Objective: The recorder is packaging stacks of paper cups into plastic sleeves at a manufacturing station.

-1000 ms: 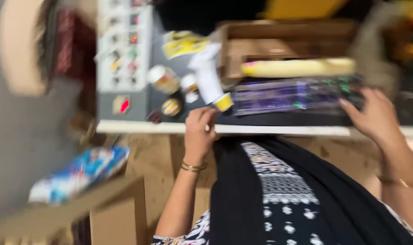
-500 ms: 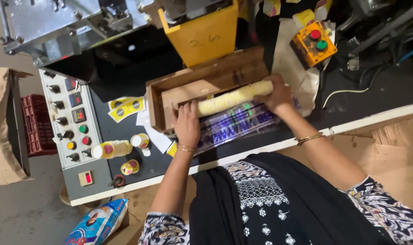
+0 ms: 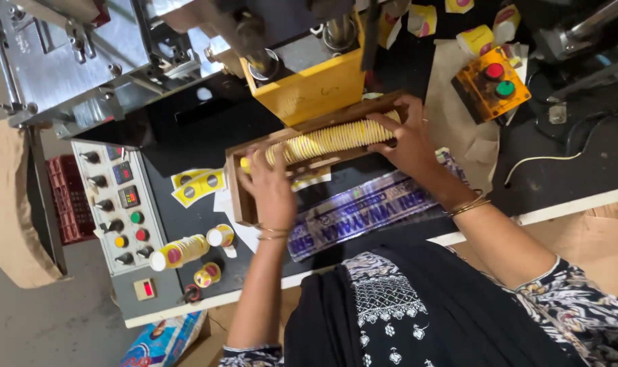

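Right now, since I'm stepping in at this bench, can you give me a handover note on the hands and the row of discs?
Left hand: pressed on the left end of the row of yellow discs.
Right hand: gripping the right end of the same row.
The row lies along the wooden tray below the yellow chute.
Done: discs gathered into one tight row between both hands.
Left: row not yet lifted out; the printed wrapper lies flat in front, unused. Loose stacks sit beside the control panel.

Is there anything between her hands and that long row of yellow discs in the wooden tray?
Nothing visible. The left hand and the right hand already press against the two ends of the row of yellow discs, which lies in the wooden tray.
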